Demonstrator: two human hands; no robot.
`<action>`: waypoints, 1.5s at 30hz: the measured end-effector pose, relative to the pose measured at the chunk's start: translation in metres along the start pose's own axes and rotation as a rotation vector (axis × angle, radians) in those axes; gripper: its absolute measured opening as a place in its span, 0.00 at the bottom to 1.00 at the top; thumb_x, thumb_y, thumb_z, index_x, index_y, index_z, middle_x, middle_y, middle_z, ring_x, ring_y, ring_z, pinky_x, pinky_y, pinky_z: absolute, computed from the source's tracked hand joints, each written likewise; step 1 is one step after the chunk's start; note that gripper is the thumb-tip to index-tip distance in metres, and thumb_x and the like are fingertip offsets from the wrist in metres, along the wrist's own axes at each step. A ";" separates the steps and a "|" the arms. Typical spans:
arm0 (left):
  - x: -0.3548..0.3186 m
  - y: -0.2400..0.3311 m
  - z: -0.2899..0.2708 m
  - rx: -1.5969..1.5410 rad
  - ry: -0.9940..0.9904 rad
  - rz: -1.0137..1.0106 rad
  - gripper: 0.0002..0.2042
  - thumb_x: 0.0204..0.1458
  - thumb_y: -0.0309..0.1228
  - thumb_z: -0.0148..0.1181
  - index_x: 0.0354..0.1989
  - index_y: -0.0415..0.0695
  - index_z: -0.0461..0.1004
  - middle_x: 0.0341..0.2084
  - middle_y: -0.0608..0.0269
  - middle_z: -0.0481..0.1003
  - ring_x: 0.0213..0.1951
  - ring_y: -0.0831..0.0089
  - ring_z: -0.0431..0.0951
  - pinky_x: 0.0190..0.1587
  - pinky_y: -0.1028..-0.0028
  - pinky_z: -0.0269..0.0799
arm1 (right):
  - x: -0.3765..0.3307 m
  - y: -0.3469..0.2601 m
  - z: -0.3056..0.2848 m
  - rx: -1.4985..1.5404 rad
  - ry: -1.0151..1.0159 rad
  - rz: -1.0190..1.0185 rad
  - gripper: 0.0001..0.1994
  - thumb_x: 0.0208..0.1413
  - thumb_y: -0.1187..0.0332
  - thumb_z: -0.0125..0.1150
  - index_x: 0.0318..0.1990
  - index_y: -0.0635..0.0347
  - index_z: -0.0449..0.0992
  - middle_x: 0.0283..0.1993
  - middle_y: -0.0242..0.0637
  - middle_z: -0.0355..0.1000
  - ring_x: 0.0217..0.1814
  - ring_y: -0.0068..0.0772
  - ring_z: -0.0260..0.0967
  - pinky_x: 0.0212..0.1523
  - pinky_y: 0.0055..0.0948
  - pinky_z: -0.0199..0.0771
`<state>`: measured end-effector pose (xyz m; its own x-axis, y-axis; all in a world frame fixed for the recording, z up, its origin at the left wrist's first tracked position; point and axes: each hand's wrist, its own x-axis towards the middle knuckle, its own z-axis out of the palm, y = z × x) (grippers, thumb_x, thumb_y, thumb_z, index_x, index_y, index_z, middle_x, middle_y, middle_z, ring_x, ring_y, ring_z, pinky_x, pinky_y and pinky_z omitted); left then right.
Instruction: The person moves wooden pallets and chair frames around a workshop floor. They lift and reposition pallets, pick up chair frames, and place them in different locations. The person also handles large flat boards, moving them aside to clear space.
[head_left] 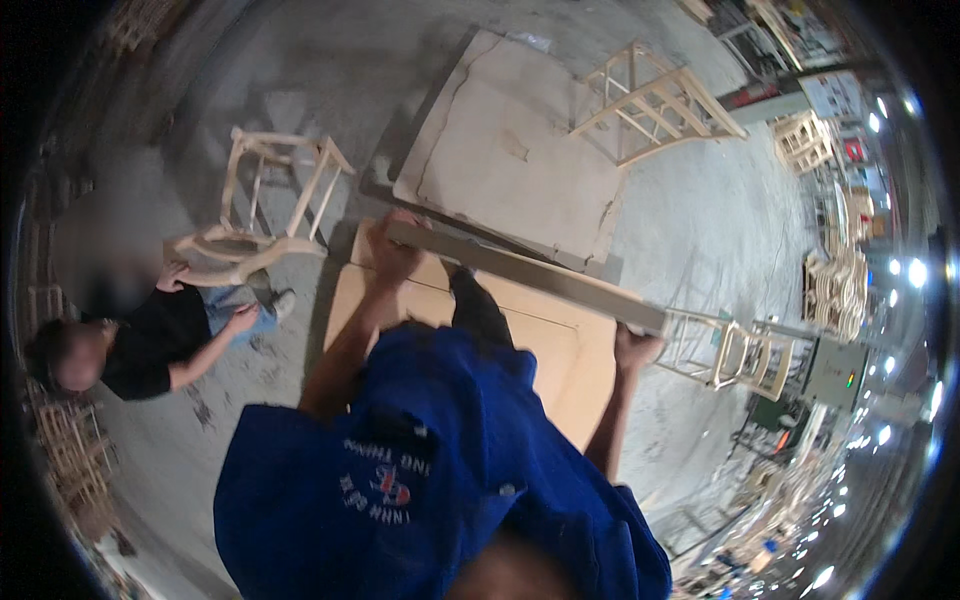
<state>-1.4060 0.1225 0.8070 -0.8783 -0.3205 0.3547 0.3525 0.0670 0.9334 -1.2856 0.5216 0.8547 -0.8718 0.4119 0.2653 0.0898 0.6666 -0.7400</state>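
Observation:
A long, flat grey-brown board is held out in front of me, seen mostly along its narrow edge. Around its left end my left hand is closed, with the fingers over the edge. My right hand grips the other end, which sits lower and to the right. Beneath the board lies a tan sheet like cardboard, with crease lines across it. A dark-clad leg shows between my arms, partly hidden by my blue jacket.
A large pale panel with cracked edges lies on the floor ahead. Wooden chair frames stand ahead right, another at right beside a grey control box. At left a person in black touches a chair frame.

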 end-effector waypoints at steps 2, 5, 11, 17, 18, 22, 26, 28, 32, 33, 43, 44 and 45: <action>0.038 -0.011 0.022 0.062 0.077 -0.015 0.11 0.39 0.19 0.64 0.20 0.41 0.65 0.14 0.66 0.67 0.18 0.80 0.66 0.23 0.77 0.66 | 0.088 -0.018 0.058 0.178 -0.010 -0.111 0.10 0.43 0.74 0.65 0.31 0.64 0.69 0.27 0.32 0.68 0.33 0.22 0.63 0.36 0.25 0.67; 0.099 -0.030 0.026 0.336 0.216 0.144 0.10 0.41 0.21 0.65 0.20 0.41 0.66 0.16 0.62 0.70 0.19 0.79 0.69 0.24 0.78 0.67 | 0.215 -0.032 0.145 -0.118 -0.070 -0.412 0.09 0.44 0.72 0.64 0.28 0.62 0.68 0.26 0.32 0.68 0.31 0.22 0.64 0.34 0.25 0.68; 0.196 -0.051 0.000 0.545 0.538 0.268 0.11 0.38 0.20 0.68 0.22 0.40 0.67 0.19 0.58 0.73 0.22 0.73 0.74 0.25 0.76 0.69 | 0.393 -0.143 0.381 0.488 -0.527 -0.376 0.12 0.44 0.70 0.68 0.31 0.63 0.68 0.26 0.32 0.68 0.28 0.24 0.65 0.32 0.25 0.67; 0.256 -0.189 -0.033 0.786 0.857 0.207 0.10 0.40 0.24 0.67 0.24 0.40 0.69 0.20 0.57 0.73 0.24 0.73 0.74 0.29 0.75 0.69 | 0.454 -0.264 0.651 0.608 -0.883 -0.789 0.09 0.45 0.70 0.67 0.27 0.62 0.72 0.25 0.30 0.69 0.29 0.21 0.66 0.32 0.22 0.67; 0.266 -0.214 -0.043 0.795 0.917 0.177 0.09 0.40 0.24 0.67 0.25 0.40 0.69 0.21 0.57 0.73 0.25 0.73 0.74 0.30 0.74 0.69 | 0.455 -0.270 0.703 0.633 -0.921 -0.849 0.09 0.45 0.70 0.67 0.27 0.62 0.72 0.25 0.30 0.69 0.29 0.22 0.66 0.32 0.22 0.67; 0.293 -0.246 -0.047 0.957 1.151 -0.192 0.08 0.43 0.28 0.63 0.29 0.39 0.71 0.26 0.60 0.74 0.29 0.75 0.75 0.35 0.74 0.69 | 0.434 -0.332 0.866 0.738 -1.188 -0.983 0.07 0.43 0.74 0.66 0.26 0.61 0.71 0.25 0.31 0.70 0.29 0.23 0.67 0.33 0.24 0.69; 0.364 -0.247 -0.069 0.937 1.630 -0.002 0.09 0.43 0.21 0.63 0.23 0.36 0.66 0.19 0.63 0.71 0.25 0.79 0.72 0.29 0.78 0.69 | 0.362 -0.460 0.968 0.907 -1.739 -0.959 0.06 0.47 0.70 0.63 0.27 0.58 0.70 0.27 0.31 0.72 0.32 0.26 0.71 0.37 0.27 0.72; 0.396 -0.253 -0.083 1.062 1.719 -0.055 0.11 0.42 0.24 0.66 0.21 0.38 0.66 0.17 0.64 0.71 0.23 0.82 0.70 0.27 0.79 0.67 | 0.309 -0.495 1.036 0.985 -2.083 -0.806 0.07 0.48 0.69 0.62 0.29 0.59 0.71 0.27 0.32 0.71 0.31 0.26 0.71 0.36 0.28 0.72; 0.415 -0.288 -0.135 1.416 2.018 -0.391 0.09 0.40 0.21 0.63 0.21 0.40 0.66 0.14 0.67 0.69 0.21 0.84 0.68 0.24 0.80 0.65 | 0.182 -0.581 1.111 1.158 -1.657 -1.812 0.08 0.46 0.70 0.61 0.31 0.62 0.71 0.28 0.34 0.71 0.31 0.27 0.72 0.36 0.28 0.72; 0.426 -0.290 -0.163 1.424 2.075 -0.395 0.09 0.39 0.21 0.63 0.21 0.40 0.66 0.14 0.67 0.69 0.21 0.83 0.67 0.24 0.79 0.65 | 0.148 -0.607 1.130 1.307 -1.487 -1.920 0.08 0.45 0.70 0.61 0.32 0.62 0.71 0.29 0.35 0.72 0.31 0.27 0.73 0.34 0.28 0.73; 0.376 -0.308 -0.276 1.007 2.278 -0.475 0.16 0.34 0.15 0.55 0.37 0.35 0.70 0.31 0.61 0.74 0.38 0.78 0.72 0.40 0.76 0.71 | -0.026 -0.629 1.185 0.980 -2.095 -1.913 0.13 0.40 0.61 0.64 0.24 0.63 0.73 0.19 0.37 0.71 0.22 0.31 0.69 0.26 0.31 0.69; 0.367 -0.313 -0.286 0.921 2.323 -0.355 0.17 0.34 0.14 0.53 0.38 0.33 0.70 0.32 0.61 0.74 0.39 0.78 0.71 0.40 0.76 0.71 | -0.042 -0.629 1.194 0.836 -2.112 -1.996 0.15 0.41 0.58 0.63 0.26 0.63 0.74 0.22 0.41 0.72 0.26 0.37 0.71 0.29 0.33 0.71; 0.344 -0.317 -0.298 0.939 2.338 -0.468 0.18 0.34 0.14 0.51 0.39 0.33 0.70 0.33 0.61 0.74 0.39 0.77 0.71 0.40 0.76 0.71 | -0.058 -0.620 1.201 0.672 -2.118 -2.073 0.17 0.41 0.56 0.63 0.28 0.63 0.74 0.25 0.44 0.74 0.29 0.44 0.73 0.31 0.36 0.72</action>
<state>-1.7241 -0.2906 0.6169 0.9009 -0.3638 0.2368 -0.3490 -0.2825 0.8936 -1.8690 -0.6619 0.5553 0.8588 -0.4785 0.1831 -0.2628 -0.7182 -0.6443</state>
